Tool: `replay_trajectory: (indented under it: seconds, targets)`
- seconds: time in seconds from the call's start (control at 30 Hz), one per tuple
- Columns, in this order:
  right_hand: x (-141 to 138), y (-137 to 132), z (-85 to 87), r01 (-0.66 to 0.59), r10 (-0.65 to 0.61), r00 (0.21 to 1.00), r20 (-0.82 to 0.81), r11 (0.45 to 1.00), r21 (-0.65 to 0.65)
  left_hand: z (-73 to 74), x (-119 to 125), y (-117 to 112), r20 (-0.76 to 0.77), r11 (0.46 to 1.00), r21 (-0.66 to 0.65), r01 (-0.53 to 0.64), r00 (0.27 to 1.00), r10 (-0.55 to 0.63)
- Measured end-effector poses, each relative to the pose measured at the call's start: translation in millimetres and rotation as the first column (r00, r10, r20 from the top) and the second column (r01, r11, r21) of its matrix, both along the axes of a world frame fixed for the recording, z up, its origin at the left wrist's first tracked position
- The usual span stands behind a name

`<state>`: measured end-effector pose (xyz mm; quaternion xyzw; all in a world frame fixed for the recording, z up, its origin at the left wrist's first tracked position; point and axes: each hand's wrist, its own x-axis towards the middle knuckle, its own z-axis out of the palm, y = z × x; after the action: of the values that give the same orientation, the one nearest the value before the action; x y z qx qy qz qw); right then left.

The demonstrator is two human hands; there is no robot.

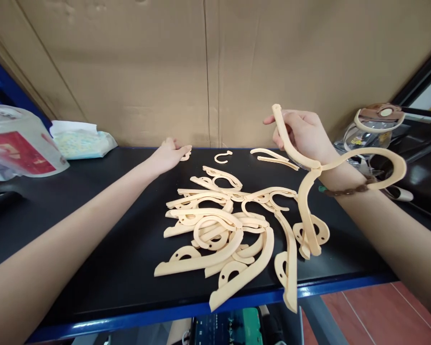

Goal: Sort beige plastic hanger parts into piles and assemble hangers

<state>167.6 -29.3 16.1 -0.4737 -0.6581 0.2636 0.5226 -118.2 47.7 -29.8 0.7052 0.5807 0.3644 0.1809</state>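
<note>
My right hand [303, 134] is raised at the right, its fingers closed around one arm of a cream plastic folding hanger [311, 211]. The hanger's curved hook arches over my wrist and its other arm hangs down. At the back of the black table my left hand [168, 154] reaches out, fingertips pinched on a small cream hook piece [187, 154], mostly hidden by the hand. A loose hook [221, 157] lies to the right of it, and two loose hanger arms [275, 159] lie farther right. Several folding hangers [215, 220] are heaped in the middle.
Cardboard [147, 72] stands behind the black table [104, 230]. At the left are a tissue pack [82, 141] and a translucent bag [25, 143]. A clear bottle [366, 132] and a black bag [424, 167] stand right. A lit phone screen [230, 328] shows below the blue front edge.
</note>
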Motion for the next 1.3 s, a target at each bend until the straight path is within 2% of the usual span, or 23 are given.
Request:
replay_trajectory:
  seconds: [0.1, 0.17, 0.2, 0.23, 0.27, 0.3, 0.33, 0.4, 0.47, 0.5, 0.53, 0.57, 0.6, 0.63, 0.7, 0.73, 0.8, 0.97, 1.07, 1.13, 1.2, 1.3]
  targets:
    - [1.0, 3.5, 1.6, -0.016, 0.010, 0.992, -0.122, 0.999, -0.052, 2.6, 3.0, -2.1, 0.006, 0.991, 0.053, -0.120, 0.993, 0.120]
    - [-0.4, 3.5, 2.1, -0.052, 0.016, 0.969, -0.248, 0.989, -0.137, 10.0, 16.2, -15.8, 0.081, 0.999, 0.021, -0.047, 0.996, 0.045]
    - [-2.1, 2.8, 1.4, -0.088, 0.024, 0.944, -0.328, 0.979, -0.182, 14.4, 24.5, -24.9, 0.237, 0.994, -0.051, 0.094, 0.968, -0.079]
    - [-4.5, 2.0, -0.2, -0.128, 0.034, 0.914, -0.405, 0.970, -0.208, 18.8, 33.0, -34.7, 0.408, 0.941, -0.163, 0.295, 0.889, -0.208]
    - [-7.2, 1.2, -2.8, -0.163, 0.047, 0.882, -0.469, 0.964, -0.211, 23.0, 41.1, -44.3, 0.548, 0.831, -0.268, 0.487, 0.786, -0.284]
    - [-10.0, 0.7, -6.3, -0.183, 0.058, 0.857, -0.511, 0.963, -0.197, 26.6, 48.2, -53.2, 0.649, 0.715, -0.330, 0.617, 0.698, -0.302]
    - [-12.5, 0.9, -10.3, -0.183, 0.067, 0.846, -0.529, 0.968, -0.171, 29.4, 53.9, -60.7, 0.712, 0.612, -0.378, 0.695, 0.641, -0.288]
    - [-15.6, 2.6, -18.6, -0.125, 0.057, 0.872, -0.486, 0.986, -0.109, 32.7, 60.9, -70.6, 0.792, 0.554, -0.372, 0.745, 0.566, -0.230]
    - [-16.5, 4.8, -24.9, 0.007, -0.011, 0.955, -0.296, 1.000, -0.013, 32.8, 62.7, -74.1, 0.822, 0.579, -0.363, 0.730, 0.544, -0.169]
    - [-16.7, 5.0, -26.9, 0.089, -0.077, 0.989, -0.130, 0.992, 0.089, 32.0, 62.6, -74.2, 0.823, 0.597, -0.372, 0.711, 0.550, -0.142]
    - [-17.2, 4.4, -28.1, 0.143, -0.161, 0.985, 0.067, 0.964, 0.226, 31.0, 62.3, -73.8, 0.815, 0.610, -0.391, 0.690, 0.567, -0.120]
    - [-18.2, 2.9, -28.8, 0.137, -0.245, 0.932, 0.265, 0.919, 0.369, 29.8, 62.0, -73.3, 0.801, 0.613, -0.413, 0.674, 0.589, -0.106]
    - [-19.9, 0.6, -29.3, 0.064, -0.305, 0.844, 0.442, 0.874, 0.482, 28.7, 62.0, -73.2, 0.785, 0.608, -0.434, 0.665, 0.610, -0.107]
    - [-21.9, -2.2, -29.8, -0.049, -0.329, 0.742, 0.584, 0.842, 0.537, 27.9, 62.2, -73.4, 0.766, 0.596, -0.452, 0.663, 0.631, -0.121]
    - [-25.8, -7.5, -31.1, -0.255, -0.283, 0.579, 0.765, 0.828, 0.499, 27.4, 63.1, -75.2, 0.736, 0.570, -0.474, 0.672, 0.657, -0.163]
    - [-27.0, -9.5, -31.9, -0.314, -0.243, 0.534, 0.810, 0.832, 0.457, 27.9, 63.4, -76.5, 0.723, 0.564, -0.477, 0.674, 0.666, -0.183]
    - [-26.7, -11.3, -33.0, -0.355, -0.174, 0.527, 0.832, 0.845, 0.401, 30.2, 62.8, -78.6, 0.695, 0.554, -0.494, 0.670, 0.687, -0.212]
    - [-17.5, -8.0, -31.8, -0.399, 0.018, 0.653, 0.758, 0.858, 0.323, 35.1, 55.2, -76.5, 0.628, 0.469, -0.566, 0.678, 0.723, -0.287]
    - [-15.3, -6.4, -32.9, -0.366, -0.035, 0.629, 0.777, 0.868, 0.335, 33.0, 51.9, -73.1, 0.575, 0.466, -0.608, 0.642, 0.761, -0.299]
    - [-16.9, -6.6, -34.8, -0.327, -0.127, 0.561, 0.818, 0.874, 0.360, 31.8, 51.3, -72.5, 0.533, 0.492, -0.611, 0.620, 0.782, -0.323]
    - [-20.2, -7.6, -36.1, -0.298, -0.174, 0.498, 0.850, 0.886, 0.356, 32.7, 51.6, -73.6, 0.451, 0.544, -0.608, 0.579, 0.815, -0.364]
    - [-23.9, -7.8, -34.8, -0.295, -0.129, 0.491, 0.862, 0.906, 0.303, 37.7, 52.1, -77.0, 0.278, 0.653, -0.588, 0.476, 0.878, -0.390]
